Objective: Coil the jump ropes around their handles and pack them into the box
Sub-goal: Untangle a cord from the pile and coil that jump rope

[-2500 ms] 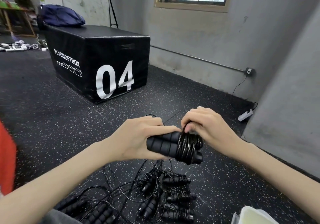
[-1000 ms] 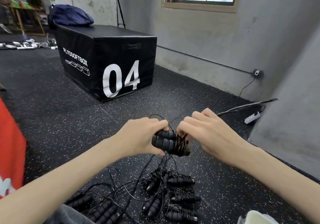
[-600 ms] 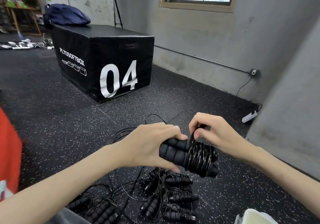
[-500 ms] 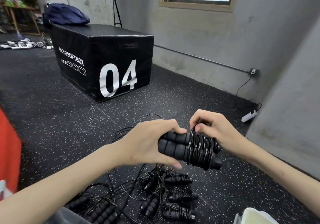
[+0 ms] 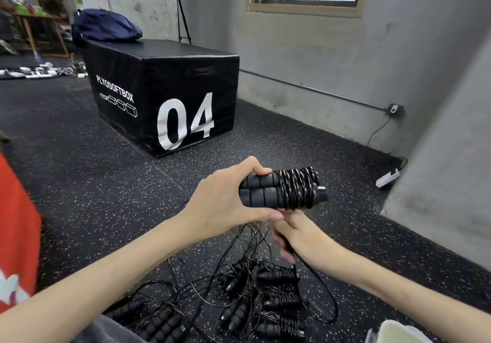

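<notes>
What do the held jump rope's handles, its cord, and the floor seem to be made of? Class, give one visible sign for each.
Handles: likely matte black foam or soft rubber, ribbed into segments, no shine.
Cord: probably a thin plastic-coated cable; its tight coils catch glossy highlights.
Floor: seemingly rubber gym matting, dull black with pale specks and faint tile seams.

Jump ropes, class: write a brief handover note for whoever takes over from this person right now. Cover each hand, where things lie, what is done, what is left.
Left hand grips the paired handles, with rope coil wound round their far end.
Right hand is below them, pinching the loose rope tail.
Done: several coiled ropes lie on the floor.
Left: finish this wrap, coil the loose ropes, pack all. A pale container corner shows bottom right; whether it is the box is unclear.
</notes>
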